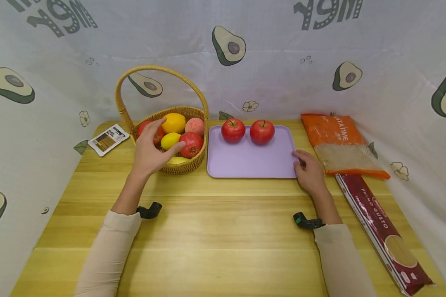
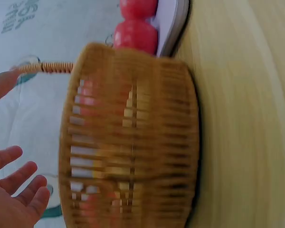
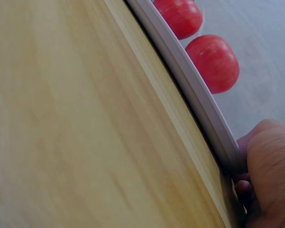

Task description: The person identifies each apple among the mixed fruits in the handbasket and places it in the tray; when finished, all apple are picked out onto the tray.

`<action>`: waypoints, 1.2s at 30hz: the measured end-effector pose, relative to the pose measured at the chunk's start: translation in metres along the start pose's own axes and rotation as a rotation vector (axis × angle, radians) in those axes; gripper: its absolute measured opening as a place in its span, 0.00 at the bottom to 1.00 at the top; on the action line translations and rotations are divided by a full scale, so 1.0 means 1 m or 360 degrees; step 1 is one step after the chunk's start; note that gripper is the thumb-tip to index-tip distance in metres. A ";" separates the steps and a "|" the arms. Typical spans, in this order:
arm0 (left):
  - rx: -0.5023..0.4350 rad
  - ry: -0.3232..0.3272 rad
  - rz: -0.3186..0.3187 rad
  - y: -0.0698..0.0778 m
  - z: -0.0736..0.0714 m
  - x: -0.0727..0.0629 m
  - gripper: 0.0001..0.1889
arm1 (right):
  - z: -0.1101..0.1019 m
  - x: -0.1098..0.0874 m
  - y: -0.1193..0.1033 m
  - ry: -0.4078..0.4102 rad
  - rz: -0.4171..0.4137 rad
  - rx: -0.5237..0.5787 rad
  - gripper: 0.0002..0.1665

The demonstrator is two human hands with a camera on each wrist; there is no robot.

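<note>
My left hand hovers over the wicker basket with fingers and thumb spread apart, holding nothing. In the basket lie a red pomegranate, a yellow lemon, a larger orange-yellow fruit, a pinkish peach-like fruit and a red fruit partly hidden by the hand. The left wrist view shows the basket's woven side, with the hand beside it. With thumb and curled fingers, my right hand pinches the right edge of the lilac tray. Two red apples rest near its back edge.
A small white packet lies left of the basket. To the right of the tray are an orange bag and a long dark-red pack. The basket's tall handle arches above the fruit. A patterned cloth hangs behind the wooden table.
</note>
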State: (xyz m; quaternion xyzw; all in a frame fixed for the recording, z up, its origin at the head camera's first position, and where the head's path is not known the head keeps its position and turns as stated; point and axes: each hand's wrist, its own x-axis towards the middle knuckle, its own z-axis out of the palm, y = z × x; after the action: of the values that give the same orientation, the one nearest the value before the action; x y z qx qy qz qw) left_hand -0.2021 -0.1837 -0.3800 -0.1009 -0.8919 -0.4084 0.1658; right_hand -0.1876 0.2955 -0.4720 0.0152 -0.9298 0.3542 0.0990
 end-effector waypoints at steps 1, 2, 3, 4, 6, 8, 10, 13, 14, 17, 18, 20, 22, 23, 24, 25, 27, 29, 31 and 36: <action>0.0022 0.0001 -0.0023 -0.004 -0.003 0.002 0.47 | 0.000 0.000 0.000 0.0002 0.0001 -0.0001 0.24; 0.0045 0.0000 -0.0045 -0.007 -0.007 0.003 0.48 | 0.000 0.000 0.001 0.0003 0.0003 -0.0004 0.24; 0.0065 0.0001 -0.0065 -0.011 -0.010 0.004 0.49 | 0.000 0.001 0.001 0.0003 0.0002 -0.0007 0.24; 0.0085 -0.0001 -0.0089 -0.015 -0.012 0.005 0.49 | 0.001 0.001 0.002 0.0004 0.0000 -0.0008 0.24; 0.0122 -0.0003 -0.0121 -0.021 -0.016 0.008 0.49 | 0.001 0.001 0.002 0.0009 -0.0007 -0.0005 0.24; 0.0150 0.0004 -0.0139 -0.026 -0.020 0.009 0.47 | 0.001 0.001 0.002 0.0012 -0.0016 -0.0003 0.24; 0.0160 0.0009 -0.0143 -0.031 -0.021 0.009 0.45 | 0.001 0.000 0.001 0.0008 -0.0019 -0.0002 0.24; 0.0182 0.0000 -0.0137 -0.037 -0.021 0.010 0.42 | 0.001 -0.002 0.001 0.0002 -0.0011 -0.0011 0.24; 0.0187 -0.0005 -0.0138 -0.039 -0.022 0.010 0.41 | 0.001 -0.003 0.002 -0.0001 -0.0009 -0.0013 0.24; 0.0223 -0.0027 -0.0144 -0.044 -0.023 0.012 0.41 | 0.002 -0.003 0.003 0.0008 -0.0006 -0.0014 0.24; 0.0235 -0.0031 -0.0151 -0.045 -0.024 0.013 0.41 | 0.002 -0.002 0.003 0.0011 -0.0006 -0.0012 0.24; 0.0256 -0.0039 -0.0160 -0.047 -0.026 0.016 0.42 | 0.002 0.000 0.003 0.0012 -0.0008 -0.0013 0.24; 0.0275 -0.0046 -0.0161 -0.050 -0.026 0.018 0.43 | 0.002 0.001 0.003 0.0016 -0.0012 -0.0015 0.24; 0.0285 -0.0050 -0.0164 -0.051 -0.026 0.019 0.43 | 0.002 0.002 0.003 0.0014 -0.0011 -0.0019 0.24; 0.0295 -0.0054 -0.0170 -0.052 -0.026 0.019 0.43 | 0.002 0.002 0.003 0.0010 -0.0011 -0.0021 0.24; 0.0303 -0.0059 -0.0172 -0.054 -0.026 0.020 0.43 | 0.002 0.002 0.003 0.0007 -0.0011 -0.0025 0.24; 0.0316 -0.0074 -0.0182 -0.055 -0.026 0.021 0.43 | 0.002 0.002 0.003 0.0005 -0.0010 -0.0025 0.24; 0.0325 -0.0097 -0.0201 -0.056 -0.025 0.022 0.42 | 0.002 0.002 0.003 -0.0001 -0.0002 -0.0026 0.25; 0.0326 -0.0120 -0.0222 -0.056 -0.025 0.023 0.42 | 0.002 0.001 0.003 -0.0003 0.0004 -0.0023 0.25; 0.0325 -0.0179 -0.0249 -0.056 -0.025 0.027 0.41 | 0.001 0.001 0.003 0.0002 0.0012 -0.0024 0.24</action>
State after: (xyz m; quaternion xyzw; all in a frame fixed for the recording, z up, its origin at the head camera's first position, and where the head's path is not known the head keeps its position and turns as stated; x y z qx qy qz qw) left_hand -0.2398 -0.2371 -0.3933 -0.0365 -0.9419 -0.3209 0.0925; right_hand -0.1887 0.2968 -0.4746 0.0106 -0.9325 0.3475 0.0983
